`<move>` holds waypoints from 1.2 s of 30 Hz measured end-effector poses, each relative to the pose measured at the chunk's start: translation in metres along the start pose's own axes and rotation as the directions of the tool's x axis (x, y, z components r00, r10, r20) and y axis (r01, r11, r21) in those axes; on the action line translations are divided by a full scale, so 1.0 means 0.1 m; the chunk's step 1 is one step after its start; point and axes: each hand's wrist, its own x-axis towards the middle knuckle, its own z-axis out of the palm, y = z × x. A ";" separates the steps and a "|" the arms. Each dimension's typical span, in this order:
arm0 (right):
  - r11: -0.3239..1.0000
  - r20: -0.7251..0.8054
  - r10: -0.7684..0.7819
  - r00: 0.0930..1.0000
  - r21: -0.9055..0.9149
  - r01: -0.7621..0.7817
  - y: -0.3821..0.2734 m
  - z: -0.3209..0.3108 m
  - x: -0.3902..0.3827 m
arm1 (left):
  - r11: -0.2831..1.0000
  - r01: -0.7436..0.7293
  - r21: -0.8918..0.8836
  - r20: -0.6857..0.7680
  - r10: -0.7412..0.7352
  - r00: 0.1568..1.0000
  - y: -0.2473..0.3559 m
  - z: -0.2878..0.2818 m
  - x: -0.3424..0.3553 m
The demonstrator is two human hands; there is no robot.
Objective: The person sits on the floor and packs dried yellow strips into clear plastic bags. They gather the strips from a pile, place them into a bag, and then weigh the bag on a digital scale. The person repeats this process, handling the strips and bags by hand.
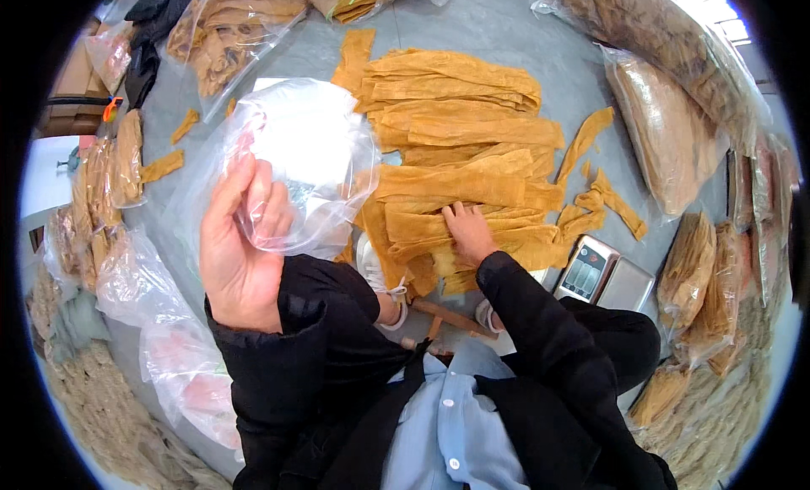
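My left hand (240,254) is raised at left of centre, fingers curled round a crumpled clear plastic bag (329,211). A white flat sheet (299,119) shows through and behind the bag. A broad pile of dried yellow-brown strips (456,131), flat and wrinkled, lies on the grey floor in front of me. My right hand (468,232) is on the lower part of the pile, fingers bent over one strip, gripping it. A few loose strips (616,207) lie off the pile's right side.
A silver scale (582,270) sits at lower right. Bagged brown material (658,135) lines the right edge; more bags (228,30) are at top left. Loose plastic bags (169,321) lie at left. My shoes (375,266) and a small wooden piece (443,317) are below the pile.
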 end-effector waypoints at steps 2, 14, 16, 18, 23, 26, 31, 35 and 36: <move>1.000 0.051 0.008 0.999 0.014 -0.009 -0.05 -0.04 -0.04 | 1.000 0.015 -0.004 0.019 -0.015 1.000 0.01 0.00 0.00; 0.977 -0.292 0.037 0.956 0.212 0.027 0.21 -0.31 0.52 | 1.000 0.009 -0.026 0.018 -0.009 1.000 0.01 -0.03 0.01; 0.987 -0.249 -0.045 0.968 0.140 0.082 0.33 -0.27 0.58 | 0.999 -0.041 -0.016 -0.012 0.040 0.999 0.02 -0.04 0.01; 0.984 -0.234 -0.022 0.972 0.169 0.064 0.34 -0.26 0.60 | 0.992 -0.129 -0.009 -0.069 0.129 0.989 0.03 -0.05 0.01; 0.938 -0.260 -0.007 0.965 0.334 0.097 0.31 -0.33 0.51 | 0.962 -0.267 0.047 -0.080 0.270 0.960 0.06 -0.07 -0.01; 0.924 -0.266 -0.023 0.964 0.363 0.123 0.32 -0.53 0.46 | 0.964 -0.263 0.038 -0.076 0.265 0.961 0.06 -0.06 -0.03; 0.953 -0.103 -0.219 0.970 0.191 0.235 0.48 -0.63 0.43 | 0.966 -0.260 0.011 -0.096 0.260 0.961 0.05 -0.04 -0.01; 0.986 0.199 -0.154 0.968 0.093 0.138 0.29 -0.34 0.36 | 0.977 -0.213 0.015 -0.078 0.214 0.974 0.05 0.01 -0.01; 0.984 0.100 -0.174 0.980 0.037 0.171 0.15 -0.32 0.28 | 0.977 -0.215 0.016 -0.082 0.215 0.973 0.05 -0.01 -0.02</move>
